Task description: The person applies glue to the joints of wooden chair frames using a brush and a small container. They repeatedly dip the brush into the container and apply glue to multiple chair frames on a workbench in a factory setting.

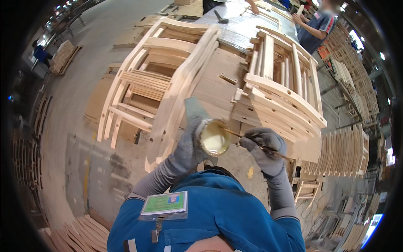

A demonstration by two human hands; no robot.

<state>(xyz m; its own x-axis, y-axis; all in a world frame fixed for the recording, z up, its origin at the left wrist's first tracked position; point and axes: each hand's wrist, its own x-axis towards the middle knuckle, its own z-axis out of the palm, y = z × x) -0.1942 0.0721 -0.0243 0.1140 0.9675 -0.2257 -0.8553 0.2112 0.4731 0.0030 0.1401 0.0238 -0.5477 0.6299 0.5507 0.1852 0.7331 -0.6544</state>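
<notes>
My left hand, in a grey glove, is wrapped round a small round pot tilted so its mouth shows. Pale cream-coloured liquid, perhaps glue, lies inside it. Between the gloved fingers of my right hand is a thin wooden stick, whose far end reaches into the pot's mouth; that tip is hidden or too small to make out. Beyond my left hand stand stacked wooden chair frames. Past my right hand lies another stack of slatted wooden frames.
Brown cardboard covers the work surface between the stacks. A black mallet rests on the film-covered table farther back. Another person holds a wooden piece at far right. Curved wooden parts stand in a row at right.
</notes>
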